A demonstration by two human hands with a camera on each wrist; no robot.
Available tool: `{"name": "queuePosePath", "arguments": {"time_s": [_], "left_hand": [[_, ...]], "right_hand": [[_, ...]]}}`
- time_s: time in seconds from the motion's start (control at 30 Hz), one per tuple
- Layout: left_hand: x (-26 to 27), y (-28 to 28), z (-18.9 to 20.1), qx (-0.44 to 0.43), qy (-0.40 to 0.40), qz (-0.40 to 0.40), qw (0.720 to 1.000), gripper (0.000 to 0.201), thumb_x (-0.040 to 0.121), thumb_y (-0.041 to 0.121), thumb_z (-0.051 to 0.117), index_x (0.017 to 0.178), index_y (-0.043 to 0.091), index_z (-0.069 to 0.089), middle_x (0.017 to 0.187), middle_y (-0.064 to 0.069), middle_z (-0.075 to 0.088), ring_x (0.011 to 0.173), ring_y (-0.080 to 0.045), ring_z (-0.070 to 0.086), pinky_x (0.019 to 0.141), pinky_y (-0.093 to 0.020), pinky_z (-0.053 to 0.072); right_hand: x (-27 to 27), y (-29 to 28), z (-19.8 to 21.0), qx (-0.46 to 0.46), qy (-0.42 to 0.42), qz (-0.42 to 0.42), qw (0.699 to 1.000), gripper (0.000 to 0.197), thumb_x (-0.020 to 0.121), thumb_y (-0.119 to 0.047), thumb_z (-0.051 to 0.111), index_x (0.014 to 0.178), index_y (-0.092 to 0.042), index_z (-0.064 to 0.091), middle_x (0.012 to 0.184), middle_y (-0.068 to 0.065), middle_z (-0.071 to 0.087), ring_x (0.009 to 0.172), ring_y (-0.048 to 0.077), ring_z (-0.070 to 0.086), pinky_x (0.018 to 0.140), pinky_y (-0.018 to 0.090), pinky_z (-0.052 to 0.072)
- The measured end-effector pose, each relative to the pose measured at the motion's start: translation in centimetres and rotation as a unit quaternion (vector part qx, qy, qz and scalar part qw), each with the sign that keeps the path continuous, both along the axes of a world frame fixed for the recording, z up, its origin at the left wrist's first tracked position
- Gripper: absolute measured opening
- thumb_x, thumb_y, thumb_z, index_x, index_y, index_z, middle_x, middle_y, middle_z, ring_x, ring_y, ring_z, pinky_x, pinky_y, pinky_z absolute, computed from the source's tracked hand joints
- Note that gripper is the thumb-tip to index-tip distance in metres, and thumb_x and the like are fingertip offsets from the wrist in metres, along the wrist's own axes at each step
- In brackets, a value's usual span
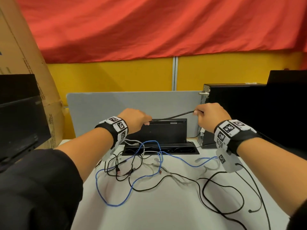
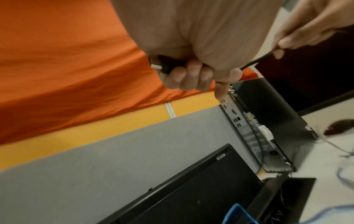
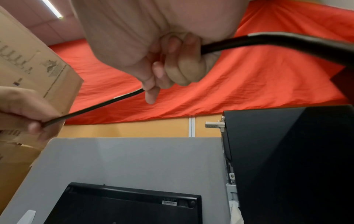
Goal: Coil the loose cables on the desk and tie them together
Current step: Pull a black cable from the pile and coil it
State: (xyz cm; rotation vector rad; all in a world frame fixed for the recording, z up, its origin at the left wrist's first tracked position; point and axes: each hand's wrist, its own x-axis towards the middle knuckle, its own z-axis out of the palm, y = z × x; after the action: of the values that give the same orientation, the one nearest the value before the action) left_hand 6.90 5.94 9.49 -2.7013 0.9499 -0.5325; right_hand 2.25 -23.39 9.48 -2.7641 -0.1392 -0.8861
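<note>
A black cable (image 1: 172, 116) is stretched taut in the air between my two hands, above the desk. My left hand (image 1: 141, 121) grips its plug end in a fist (image 2: 188, 75); a black plug body and white tip (image 2: 156, 66) stick out of the fist. My right hand (image 1: 204, 114) is curled round the same cable (image 3: 229, 43), which passes through the fist and runs off to the right. Below, a tangle of loose cables lies on the white desk (image 1: 166, 213): a blue one (image 1: 114, 203), black ones (image 1: 221, 211) and grey-white ones (image 1: 181, 180).
A black device (image 1: 166, 133) stands behind an open cable tray (image 1: 159, 149) at the desk's back. A grey partition (image 1: 132, 102) rises behind it. A black computer case (image 1: 240, 110) stands at the right, a monitor (image 1: 18, 117) and cardboard box (image 1: 25, 55) at the left.
</note>
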Motion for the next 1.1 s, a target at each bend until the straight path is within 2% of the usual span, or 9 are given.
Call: {"name": "queuePosePath", "arguments": {"time_s": [0.23, 0.33, 0.4, 0.47, 0.57, 0.67, 0.77, 0.87, 1.1], "left_hand": [[-3.3, -2.5, -1.5, 0.088, 0.016, -0.076, 0.993, 0.027, 0.092, 0.003, 0.052, 0.112, 0.019, 0.060, 0.094, 0.004, 0.068, 0.082, -0.020, 0.065, 0.066, -0.029, 0.052], [-4.6, -3.4, -1.8, -0.048, 0.100, -0.088, 0.990, 0.016, 0.101, 0.020, 0.047, 0.093, 0.023, 0.061, 0.063, 0.015, 0.046, 0.055, -0.002, 0.043, 0.052, -0.016, 0.031], [-5.6, -3.8, -1.8, -0.234, 0.293, -0.084, 0.923, 0.027, 0.103, 0.025, 0.042, 0.085, 0.021, 0.061, 0.061, 0.012, 0.044, 0.050, -0.006, 0.038, 0.050, -0.018, 0.031], [-6.7, -4.1, -1.6, -0.401, 0.450, -0.115, 0.789, 0.028, 0.105, 0.019, 0.039, 0.089, 0.012, 0.061, 0.058, 0.005, 0.044, 0.047, -0.011, 0.037, 0.046, -0.023, 0.033], [-7.6, -4.8, -1.3, -0.547, 0.532, -0.168, 0.624, 0.024, 0.105, 0.007, 0.032, 0.100, 0.005, 0.056, 0.060, -0.001, 0.048, 0.050, -0.012, 0.043, 0.052, -0.023, 0.041], [-7.8, -5.2, -0.8, -0.621, 0.552, -0.196, 0.521, 0.029, 0.103, 0.001, 0.033, 0.123, 0.001, 0.053, 0.071, -0.004, 0.061, 0.061, -0.014, 0.059, 0.063, -0.025, 0.053], [-8.1, -5.0, -0.5, -0.662, 0.553, -0.215, 0.458, 0.037, 0.100, -0.002, 0.035, 0.135, 0.003, 0.047, 0.103, -0.009, 0.073, 0.091, -0.021, 0.072, 0.079, -0.029, 0.059], [-7.9, -4.7, -0.6, -0.702, 0.529, -0.215, 0.424, 0.040, 0.099, -0.009, 0.034, 0.136, 0.002, 0.044, 0.133, -0.018, 0.059, 0.116, -0.030, 0.063, 0.092, -0.036, 0.055], [-7.6, -3.9, -1.4, -0.788, 0.416, -0.130, 0.435, 0.054, 0.092, -0.025, 0.029, 0.141, -0.004, 0.038, 0.144, -0.024, 0.044, 0.133, -0.033, 0.046, 0.113, -0.045, 0.035]], "right_hand": [[0.2, -1.0, 0.1, 0.056, 0.039, -0.046, 0.997, 0.018, 0.094, -0.028, 0.051, 0.093, -0.023, 0.069, 0.079, 0.003, 0.064, 0.069, 0.020, 0.061, 0.065, 0.033, 0.054], [0.1, -1.8, -0.9, 0.095, 0.068, -0.047, 0.992, 0.017, 0.094, -0.025, 0.052, 0.094, -0.023, 0.069, 0.081, 0.003, 0.065, 0.072, 0.021, 0.062, 0.070, 0.037, 0.056], [-0.2, -2.1, -1.7, 0.104, 0.098, -0.031, 0.989, 0.018, 0.095, -0.023, 0.050, 0.099, -0.022, 0.067, 0.089, 0.004, 0.067, 0.079, 0.022, 0.064, 0.077, 0.041, 0.056], [-0.6, -1.9, -2.5, 0.097, 0.129, -0.010, 0.987, 0.018, 0.097, -0.022, 0.046, 0.100, -0.022, 0.065, 0.095, 0.006, 0.067, 0.084, 0.023, 0.064, 0.080, 0.043, 0.056], [-1.6, -0.6, -3.9, 0.059, 0.167, 0.012, 0.984, 0.021, 0.097, -0.019, 0.043, 0.093, -0.025, 0.063, 0.089, 0.002, 0.063, 0.076, 0.017, 0.059, 0.068, 0.031, 0.049], [-3.1, 1.8, -5.1, 0.027, 0.220, 0.046, 0.974, 0.022, 0.096, -0.017, 0.041, 0.090, -0.023, 0.062, 0.091, 0.002, 0.063, 0.081, 0.020, 0.059, 0.071, 0.031, 0.048], [-4.7, 4.1, -5.9, 0.022, 0.254, 0.094, 0.962, 0.028, 0.101, -0.023, 0.036, 0.084, -0.019, 0.058, 0.087, 0.002, 0.061, 0.085, 0.023, 0.060, 0.078, 0.035, 0.049], [-6.4, 5.8, -6.1, 0.042, 0.262, 0.133, 0.955, 0.035, 0.102, -0.030, 0.035, 0.078, -0.018, 0.057, 0.082, 0.003, 0.061, 0.081, 0.021, 0.058, 0.081, 0.036, 0.047], [-9.3, 7.3, -4.0, 0.009, 0.246, 0.194, 0.949, 0.041, 0.100, -0.040, 0.039, 0.065, -0.024, 0.054, 0.066, -0.006, 0.054, 0.063, 0.011, 0.051, 0.062, 0.027, 0.041]]}}
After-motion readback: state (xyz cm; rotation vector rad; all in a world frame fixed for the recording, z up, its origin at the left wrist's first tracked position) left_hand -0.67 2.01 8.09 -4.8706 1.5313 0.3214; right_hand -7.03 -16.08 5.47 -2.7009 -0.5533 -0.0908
